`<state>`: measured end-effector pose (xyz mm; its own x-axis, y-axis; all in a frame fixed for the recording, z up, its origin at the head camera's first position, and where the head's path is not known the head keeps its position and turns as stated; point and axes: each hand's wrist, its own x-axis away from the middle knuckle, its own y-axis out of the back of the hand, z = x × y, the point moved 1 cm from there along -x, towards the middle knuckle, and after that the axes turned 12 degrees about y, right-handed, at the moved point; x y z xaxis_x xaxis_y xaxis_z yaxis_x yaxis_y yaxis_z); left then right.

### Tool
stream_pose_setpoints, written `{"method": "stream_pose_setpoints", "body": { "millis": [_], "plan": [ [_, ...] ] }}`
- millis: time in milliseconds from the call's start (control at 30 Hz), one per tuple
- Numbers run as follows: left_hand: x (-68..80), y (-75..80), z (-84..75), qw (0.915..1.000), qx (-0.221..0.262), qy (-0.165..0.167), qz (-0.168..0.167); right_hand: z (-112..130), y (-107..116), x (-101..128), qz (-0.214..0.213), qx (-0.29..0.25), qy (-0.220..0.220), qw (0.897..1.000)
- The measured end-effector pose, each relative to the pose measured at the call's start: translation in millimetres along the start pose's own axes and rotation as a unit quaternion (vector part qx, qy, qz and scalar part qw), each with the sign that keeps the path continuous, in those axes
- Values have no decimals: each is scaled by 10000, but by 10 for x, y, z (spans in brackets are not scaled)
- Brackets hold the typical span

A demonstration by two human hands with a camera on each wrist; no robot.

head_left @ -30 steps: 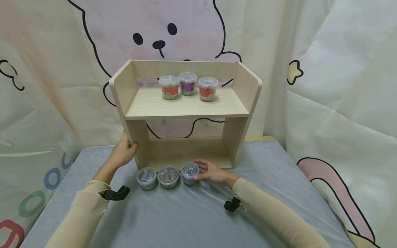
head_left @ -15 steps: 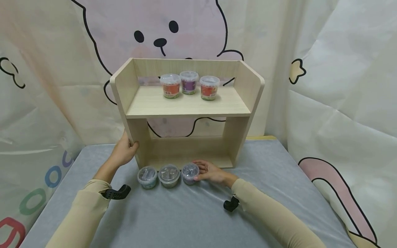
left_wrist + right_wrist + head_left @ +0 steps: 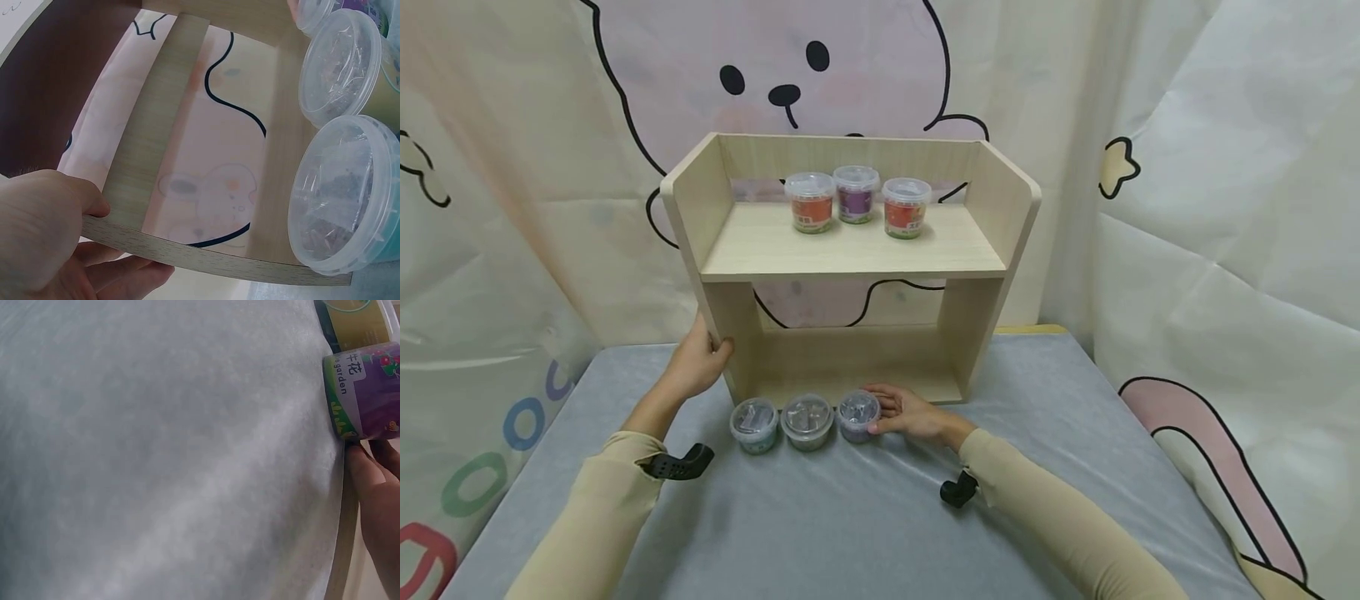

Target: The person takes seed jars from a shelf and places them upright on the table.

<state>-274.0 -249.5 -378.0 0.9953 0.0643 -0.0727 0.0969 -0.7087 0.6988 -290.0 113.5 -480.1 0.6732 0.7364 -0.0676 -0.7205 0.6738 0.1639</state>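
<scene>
Head view: the left hand (image 3: 700, 367) grips the shelf (image 3: 730, 325) leg; the right hand (image 3: 910, 414) holds the purple cup (image 3: 858, 415), low center. A bump could knock over neighbors.

A staged recording booth: cartoon-bear backdrop sheets (image 3: 820, 75) enclose a cloth-covered table (image 3: 850, 525).

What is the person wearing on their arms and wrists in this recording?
Both arms wear long beige sleeves reaching to the wrists. A small black device sits at each wrist: one at the left, one at the right. Both hands, left hand and right hand, are bare.
</scene>
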Motion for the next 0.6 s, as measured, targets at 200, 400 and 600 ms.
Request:
{"method": "stream_pose_setpoints", "body": {
  "millis": [200,400,600],
  "plan": [
    [5,15,-24,10000,63,12,-4,150,47,44,-56,788,-88,9968],
    [27,32,-41,10000,47,36,2,355,118,106,-162,908,-124,9957],
    [39,9,-21,10000,37,-17,18,585,147,215,-159,898,83,9958]
  ]
}}
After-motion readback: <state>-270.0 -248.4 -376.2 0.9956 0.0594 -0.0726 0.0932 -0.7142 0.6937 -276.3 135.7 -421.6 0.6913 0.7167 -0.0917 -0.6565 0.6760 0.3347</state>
